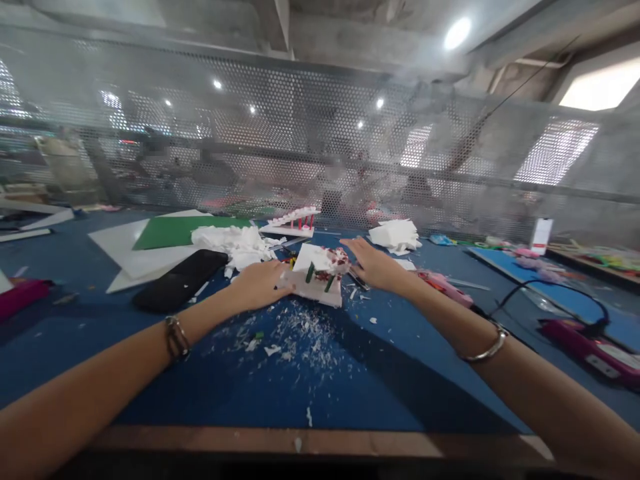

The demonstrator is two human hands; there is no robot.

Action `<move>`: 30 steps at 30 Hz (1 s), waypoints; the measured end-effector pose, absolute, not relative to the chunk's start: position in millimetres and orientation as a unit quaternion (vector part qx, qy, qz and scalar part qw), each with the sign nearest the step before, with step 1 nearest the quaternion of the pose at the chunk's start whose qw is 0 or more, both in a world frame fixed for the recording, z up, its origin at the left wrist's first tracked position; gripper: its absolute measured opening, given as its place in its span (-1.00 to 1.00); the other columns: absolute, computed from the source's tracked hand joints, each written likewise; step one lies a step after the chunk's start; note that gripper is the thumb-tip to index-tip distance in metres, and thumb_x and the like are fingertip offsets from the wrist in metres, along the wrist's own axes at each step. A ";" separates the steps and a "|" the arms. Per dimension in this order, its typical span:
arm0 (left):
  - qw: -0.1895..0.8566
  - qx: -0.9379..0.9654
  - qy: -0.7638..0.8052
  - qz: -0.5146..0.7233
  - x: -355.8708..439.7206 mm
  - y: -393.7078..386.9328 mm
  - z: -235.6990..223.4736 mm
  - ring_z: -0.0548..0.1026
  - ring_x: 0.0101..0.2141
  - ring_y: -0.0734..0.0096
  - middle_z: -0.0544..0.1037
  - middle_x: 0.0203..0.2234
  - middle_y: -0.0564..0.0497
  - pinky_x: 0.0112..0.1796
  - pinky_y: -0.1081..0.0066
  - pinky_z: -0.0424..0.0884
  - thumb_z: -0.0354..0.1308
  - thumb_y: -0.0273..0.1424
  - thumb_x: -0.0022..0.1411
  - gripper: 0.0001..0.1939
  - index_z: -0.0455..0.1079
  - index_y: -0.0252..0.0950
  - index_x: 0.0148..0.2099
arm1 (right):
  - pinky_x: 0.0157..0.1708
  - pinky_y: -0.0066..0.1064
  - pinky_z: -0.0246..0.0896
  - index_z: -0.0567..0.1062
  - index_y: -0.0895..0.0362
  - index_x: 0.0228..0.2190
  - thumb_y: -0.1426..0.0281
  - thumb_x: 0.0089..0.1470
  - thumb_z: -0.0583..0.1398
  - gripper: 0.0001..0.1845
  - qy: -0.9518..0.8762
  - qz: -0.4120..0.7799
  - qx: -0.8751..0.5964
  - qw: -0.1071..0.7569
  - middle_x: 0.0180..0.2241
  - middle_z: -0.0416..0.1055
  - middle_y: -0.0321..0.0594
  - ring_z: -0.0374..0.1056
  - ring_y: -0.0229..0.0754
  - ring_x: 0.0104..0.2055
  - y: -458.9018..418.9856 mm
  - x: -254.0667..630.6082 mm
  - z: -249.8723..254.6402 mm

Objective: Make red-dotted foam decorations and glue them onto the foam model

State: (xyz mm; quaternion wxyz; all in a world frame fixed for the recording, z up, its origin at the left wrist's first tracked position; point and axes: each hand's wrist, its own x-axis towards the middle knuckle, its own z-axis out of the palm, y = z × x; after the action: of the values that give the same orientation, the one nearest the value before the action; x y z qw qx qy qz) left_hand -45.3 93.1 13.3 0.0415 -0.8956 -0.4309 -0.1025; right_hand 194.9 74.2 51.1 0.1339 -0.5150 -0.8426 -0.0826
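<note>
In the middle of the table stands a small white foam-board model [320, 288] with dark green posts, a tilted white top panel and red-speckled bits. My left hand [260, 283] grips the left edge of its base, with thumb and fingers closed on it. To the right of the model, my right hand [373, 263] is open, fingers stretched toward it and apart from its top. Behind stands a second white model [293, 222] with red-pink posts and a sloped top. White scraps [310, 333] lie scattered in front of the held model.
Crumpled white paper [235, 243] and a black phone [180, 280] lie left, near a green sheet [193, 231]. A white paper pile [395, 235] is back right. A magenta power strip [590, 350] with a black cable lies far right. A perforated metal screen [300, 133] closes the back.
</note>
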 end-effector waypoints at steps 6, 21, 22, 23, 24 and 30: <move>0.033 -0.895 -0.422 -0.138 -65.6 111.5 5.1 0.35 -0.16 -0.03 0.37 -0.15 -0.35 -0.22 0.13 0.28 -0.14 -0.09 0.06 -0.41 0.24 -0.47 -0.04 | -0.48 -0.38 0.04 0.44 0.18 -0.62 0.31 -0.08 0.09 -0.75 -0.786 -0.031 -0.602 0.138 -0.60 0.34 -0.14 0.27 -0.13 -0.46 58.4 188.4 52.8; 0.032 -0.898 -0.421 -0.127 -57.7 109.3 -3.4 0.38 -0.28 0.10 0.42 -0.27 -0.27 -0.27 0.20 0.29 -0.12 -0.12 0.07 -0.52 0.31 -0.42 -0.18 | -0.68 -0.55 -0.14 0.39 0.20 -0.45 0.36 -0.07 0.05 -0.82 -0.656 0.309 -0.599 0.338 -0.71 0.07 -0.48 -0.10 -0.45 -0.72 80.1 159.1 20.1; 0.033 -0.897 -0.423 -0.128 -57.5 108.8 -3.1 0.38 -0.28 0.10 0.42 -0.28 -0.26 -0.26 0.19 0.28 -0.11 -0.11 0.07 -0.52 0.31 -0.42 -0.18 | -0.69 -0.56 -0.15 0.37 0.20 -0.46 0.38 -0.07 0.04 -0.84 -0.650 0.323 -0.596 0.344 -0.71 0.06 -0.49 -0.12 -0.46 -0.73 80.7 159.4 20.1; 0.035 -0.896 -0.425 -0.128 -57.3 108.3 -2.7 0.37 -0.27 0.10 0.42 -0.29 -0.25 -0.25 0.19 0.28 -0.10 -0.10 0.06 -0.52 0.32 -0.42 -0.19 | -0.70 -0.56 -0.15 0.35 0.19 -0.48 0.38 -0.07 0.04 -0.86 -0.644 0.335 -0.593 0.349 -0.72 0.05 -0.50 -0.13 -0.46 -0.73 81.2 160.2 20.5; 0.035 -0.895 -0.427 -0.128 -57.0 107.7 -2.3 0.37 -0.27 0.09 0.43 -0.31 -0.24 -0.24 0.18 0.27 -0.08 -0.07 0.05 -0.51 0.32 -0.41 -0.21 | -0.70 -0.56 -0.15 0.33 0.19 -0.51 0.38 -0.08 0.04 -0.87 -0.640 0.343 -0.590 0.353 -0.72 0.04 -0.50 -0.13 -0.47 -0.74 81.6 161.7 21.6; 0.033 -0.883 -0.446 -0.143 -55.8 106.6 -1.9 0.30 -0.13 0.02 0.29 -0.10 -0.25 -0.11 0.09 0.19 -0.02 -0.11 0.04 -0.60 0.34 -0.34 -0.24 | -0.68 -0.55 -0.15 0.26 0.16 -0.54 0.35 -0.09 0.05 -0.88 -0.641 0.311 -0.584 0.389 -0.68 0.09 -0.47 -0.04 -0.44 -0.68 82.3 181.5 36.8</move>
State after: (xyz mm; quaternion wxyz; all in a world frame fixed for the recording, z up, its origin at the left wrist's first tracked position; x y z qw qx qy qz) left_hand -55.8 106.6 -1.9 0.0328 -0.8831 -0.4457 -0.1430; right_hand 181.5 82.3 36.8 0.3894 -0.5839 -0.6410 0.3107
